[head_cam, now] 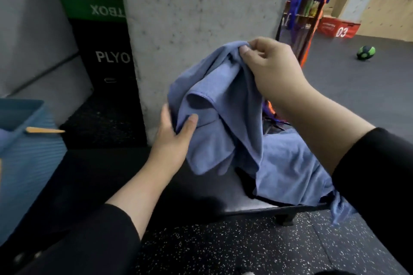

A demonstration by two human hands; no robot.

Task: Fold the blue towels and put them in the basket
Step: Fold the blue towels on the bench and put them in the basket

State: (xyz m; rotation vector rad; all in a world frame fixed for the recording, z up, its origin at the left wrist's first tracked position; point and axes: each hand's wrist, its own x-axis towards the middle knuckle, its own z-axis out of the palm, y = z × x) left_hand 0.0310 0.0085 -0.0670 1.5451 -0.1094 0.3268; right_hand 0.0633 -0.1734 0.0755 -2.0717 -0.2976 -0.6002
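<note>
A crumpled blue towel [223,105] hangs in the air in front of a concrete pillar. My right hand [270,62] pinches its top corner. Lower down, my left hand [176,134] grips a fold of the same towel between thumb and fingers. More blue towels [288,167] lie in a loose heap on the black bench [201,190] below, one end drooping over the bench's right edge. The blue basket [24,131] stands at the far left, partly out of frame, with a wooden handle at its rim.
The concrete pillar [201,18] rises just behind the bench. Stacked green and black plyo boxes [100,35] stand left of it. Speckled rubber floor lies below. Far right are a red box [337,28], a green ball [365,52] and a rack.
</note>
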